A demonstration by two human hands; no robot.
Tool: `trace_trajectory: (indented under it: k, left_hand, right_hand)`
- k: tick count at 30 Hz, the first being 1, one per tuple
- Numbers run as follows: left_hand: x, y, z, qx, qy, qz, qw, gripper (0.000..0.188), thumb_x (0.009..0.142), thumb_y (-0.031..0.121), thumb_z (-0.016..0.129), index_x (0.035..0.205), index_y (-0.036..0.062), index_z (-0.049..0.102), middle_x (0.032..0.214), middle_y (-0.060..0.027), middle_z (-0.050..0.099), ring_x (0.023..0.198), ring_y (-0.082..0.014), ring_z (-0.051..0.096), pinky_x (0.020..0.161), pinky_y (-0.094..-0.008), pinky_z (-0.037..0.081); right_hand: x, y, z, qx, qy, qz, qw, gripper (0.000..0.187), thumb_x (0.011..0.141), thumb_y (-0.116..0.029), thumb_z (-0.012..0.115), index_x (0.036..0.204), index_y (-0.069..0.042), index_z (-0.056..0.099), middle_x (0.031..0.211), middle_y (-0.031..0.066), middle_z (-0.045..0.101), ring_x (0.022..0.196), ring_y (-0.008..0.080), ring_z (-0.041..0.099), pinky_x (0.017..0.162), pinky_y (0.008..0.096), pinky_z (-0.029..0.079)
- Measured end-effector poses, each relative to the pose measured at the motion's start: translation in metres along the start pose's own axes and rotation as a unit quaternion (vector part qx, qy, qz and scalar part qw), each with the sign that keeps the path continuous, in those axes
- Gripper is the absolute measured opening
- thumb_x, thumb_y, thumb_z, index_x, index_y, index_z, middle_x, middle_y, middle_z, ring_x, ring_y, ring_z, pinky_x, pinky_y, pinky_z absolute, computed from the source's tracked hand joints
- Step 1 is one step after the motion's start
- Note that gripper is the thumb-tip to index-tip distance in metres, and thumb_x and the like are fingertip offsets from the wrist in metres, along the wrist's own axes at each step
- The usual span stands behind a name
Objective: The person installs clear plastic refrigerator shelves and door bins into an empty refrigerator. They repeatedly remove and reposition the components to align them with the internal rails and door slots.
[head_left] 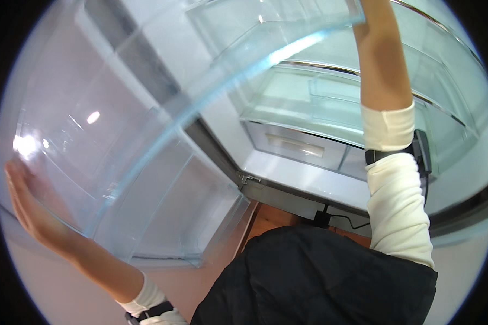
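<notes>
A large clear plastic refrigerator bin (184, 115) with a bright, pale-blue edge stretches diagonally across the view. My left hand (30, 208) is at its lower left end, fingers extended along the outside, with a blurred pinkish shape showing through the plastic beside them. At the bin's upper right end is my right hand (375, 15), cut off by the top of the picture, so its fingers are hidden. Behind the bin stands an open refrigerator with glass shelves (293, 86) trimmed in chrome.
Below the shelves is a drawer (293, 145) with a pale handle. Another clear bin (168, 200) sits on the open door at left. A metal hinge (249, 177) joins the lower corner. A black adapter with a cable (322, 218) lies near the wooden floor (271, 219).
</notes>
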State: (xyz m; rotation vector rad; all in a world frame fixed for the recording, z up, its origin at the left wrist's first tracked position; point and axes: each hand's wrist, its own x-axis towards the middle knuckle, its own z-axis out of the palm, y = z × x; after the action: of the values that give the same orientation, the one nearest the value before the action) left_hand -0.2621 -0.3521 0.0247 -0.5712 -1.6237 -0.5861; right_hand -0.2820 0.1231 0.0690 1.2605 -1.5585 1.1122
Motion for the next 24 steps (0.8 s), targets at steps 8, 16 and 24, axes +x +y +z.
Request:
trace_trajectory:
  k: [8,16,24]
  left_hand:
    - [-0.103,0.128,0.08,-0.279,-0.142,-0.007,0.95,0.023,0.094,0.017,0.041,0.107,-0.0005,0.05,0.115,-0.0177,0.054,0.117,-0.0296,0.048,0.097,-0.0368,0.037]
    - [-0.199,0.176,0.206,-0.421,-0.239,-0.125,0.866,0.017,0.089,0.003,0.048,0.103,-0.0038,0.055,0.108,-0.0142,0.055,0.097,-0.023,0.056,0.09,-0.0342,0.043]
    - [-0.223,0.251,0.386,-0.293,-0.375,0.179,0.861,0.045,0.081,0.02,0.063,0.121,0.005,0.05,0.119,-0.0165,0.054,0.116,-0.0311,0.047,0.107,-0.0475,0.023]
  right_hand:
    - [-0.22,-0.137,-0.031,-0.147,0.173,0.171,0.959,0.047,0.074,-0.035,0.066,0.057,-0.011,0.029,0.06,-0.0021,0.024,0.061,0.0148,0.021,0.059,0.0329,0.017]
    - [-0.3,-0.309,0.03,-0.466,0.263,0.226,0.814,0.048,0.07,-0.026,0.073,0.055,-0.007,0.031,0.059,0.0006,0.026,0.06,0.0155,0.024,0.055,0.0303,0.015]
    - [-0.279,-0.348,0.066,-0.71,0.212,0.245,0.625,0.039,0.067,-0.014,0.074,0.058,-0.005,0.037,0.058,0.0042,0.029,0.058,0.019,0.025,0.054,0.0305,0.016]
